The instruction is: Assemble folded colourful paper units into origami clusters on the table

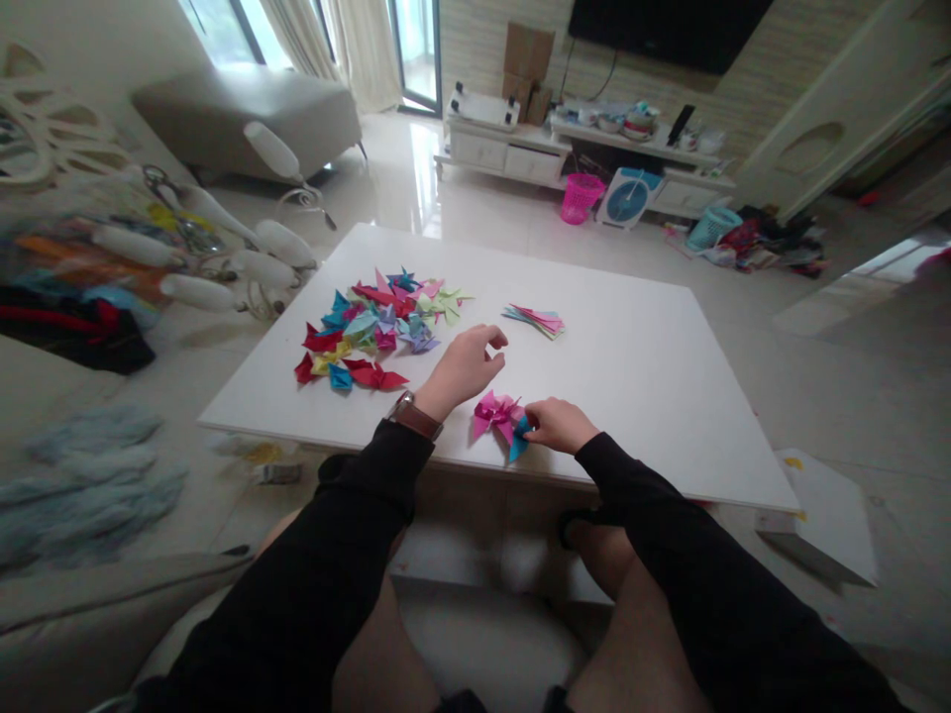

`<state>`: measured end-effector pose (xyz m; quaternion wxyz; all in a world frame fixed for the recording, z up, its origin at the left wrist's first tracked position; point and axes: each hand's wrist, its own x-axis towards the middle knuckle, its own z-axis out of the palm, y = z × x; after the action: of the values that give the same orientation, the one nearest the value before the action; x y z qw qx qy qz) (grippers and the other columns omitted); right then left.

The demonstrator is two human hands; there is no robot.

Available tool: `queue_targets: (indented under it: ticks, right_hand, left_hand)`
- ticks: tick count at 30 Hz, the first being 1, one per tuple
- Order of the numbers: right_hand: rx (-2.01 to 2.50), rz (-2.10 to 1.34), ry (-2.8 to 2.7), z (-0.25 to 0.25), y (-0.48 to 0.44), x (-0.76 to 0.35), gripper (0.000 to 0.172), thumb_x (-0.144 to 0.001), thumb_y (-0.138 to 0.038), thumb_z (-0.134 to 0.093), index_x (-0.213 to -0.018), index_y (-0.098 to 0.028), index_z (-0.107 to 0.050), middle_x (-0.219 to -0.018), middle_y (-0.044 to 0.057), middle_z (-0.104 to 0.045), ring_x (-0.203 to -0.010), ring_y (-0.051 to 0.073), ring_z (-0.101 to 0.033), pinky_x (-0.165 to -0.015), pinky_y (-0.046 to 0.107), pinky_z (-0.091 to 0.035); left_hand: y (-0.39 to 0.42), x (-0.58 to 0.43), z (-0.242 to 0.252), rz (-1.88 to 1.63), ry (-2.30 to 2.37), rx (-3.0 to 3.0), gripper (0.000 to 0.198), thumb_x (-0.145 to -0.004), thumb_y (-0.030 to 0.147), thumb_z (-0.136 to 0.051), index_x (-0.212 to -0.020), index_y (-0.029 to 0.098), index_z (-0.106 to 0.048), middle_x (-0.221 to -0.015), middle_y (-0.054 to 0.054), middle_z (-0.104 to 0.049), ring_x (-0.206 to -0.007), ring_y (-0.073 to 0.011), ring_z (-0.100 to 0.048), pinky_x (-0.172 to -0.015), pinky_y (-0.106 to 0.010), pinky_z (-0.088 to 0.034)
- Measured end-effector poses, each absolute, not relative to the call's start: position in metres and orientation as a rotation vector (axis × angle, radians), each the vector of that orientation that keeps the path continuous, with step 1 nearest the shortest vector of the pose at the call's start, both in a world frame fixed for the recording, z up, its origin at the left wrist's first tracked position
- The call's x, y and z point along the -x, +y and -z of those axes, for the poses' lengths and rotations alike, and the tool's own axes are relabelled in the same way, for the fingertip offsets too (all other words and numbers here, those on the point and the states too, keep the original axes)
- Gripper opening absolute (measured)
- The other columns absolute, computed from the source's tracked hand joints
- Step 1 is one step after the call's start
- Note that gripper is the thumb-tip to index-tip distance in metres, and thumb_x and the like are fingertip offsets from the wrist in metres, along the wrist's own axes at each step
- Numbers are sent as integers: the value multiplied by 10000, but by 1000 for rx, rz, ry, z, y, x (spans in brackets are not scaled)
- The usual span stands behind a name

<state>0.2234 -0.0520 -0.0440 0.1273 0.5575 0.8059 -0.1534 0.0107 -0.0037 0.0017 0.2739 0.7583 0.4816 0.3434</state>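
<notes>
My right hand (559,425) rests on the white table (654,376) near its front edge, fingers pinched on a folded paper piece (499,416) that is pink with a blue part. My left hand (468,364) hovers just above and to the left of that piece, fingers loosely curled, holding nothing that I can see; a watch is on that wrist. A heap of several folded paper pieces (375,327) in red, blue, green and purple lies further left. A small stack of flat coloured paper sheets (536,319) lies beyond my left hand.
A white chandelier-like lamp (223,248) and clutter lie on the floor left of the table. A white board (824,515) lies on the floor at the right. A TV cabinet (520,149), a pink basket (581,196) and a fan (628,196) stand at the back.
</notes>
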Motion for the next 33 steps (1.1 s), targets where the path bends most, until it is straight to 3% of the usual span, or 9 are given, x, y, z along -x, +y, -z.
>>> queue_targets:
  ticks: [9,17,20,28,33]
  right_hand:
    - [-1614,506,2283,36,-51,-232,152,-761,-327,-729,-871,-232,-685,-920,31,-742,-811,188,-652,-602,259,-333]
    - [-1549,523,2200,33,-54,-240,184,-736,-309,-749,-895,-226,-711,-985,58,-743,-870,211,-669,-636,269,-376]
    - [-1542,519,2198,35,-53,-238,194,-747,-328,-742,-907,-220,-720,-973,66,-750,-864,219,-678,-621,273,-374]
    - [-1507,482,2284,37,-55,-227,190,-799,-402,-702,-832,-218,-736,-875,65,-758,-814,217,-698,-609,269,-388]
    - [-1420,402,2277,42,-59,-216,141,-818,-321,-674,-854,-211,-754,-910,91,-760,-833,231,-712,-639,269,-425]
  left_hand:
    - [-7,-7,1,-680,1355,-2104,204,-859,175,-582,-1026,149,-696,-1040,-81,-740,-802,-166,-684,-789,-291,-538]
    - [-8,19,27,62,1538,-2219,446,-912,331,-561,-1279,95,-653,-1286,-173,-695,-1167,-264,-670,-979,-313,-493]
    - [-7,37,36,309,1601,-2191,514,-910,371,-561,-1296,41,-641,-1299,-237,-672,-1211,-312,-652,-987,-339,-485]
    - [-7,44,40,376,1542,-2184,531,-927,394,-540,-1321,52,-639,-1343,-219,-658,-1243,-298,-637,-1016,-323,-467]
    - [-7,32,33,320,1503,-2181,527,-925,394,-545,-1336,78,-641,-1339,-193,-669,-1239,-288,-642,-1019,-317,-470]
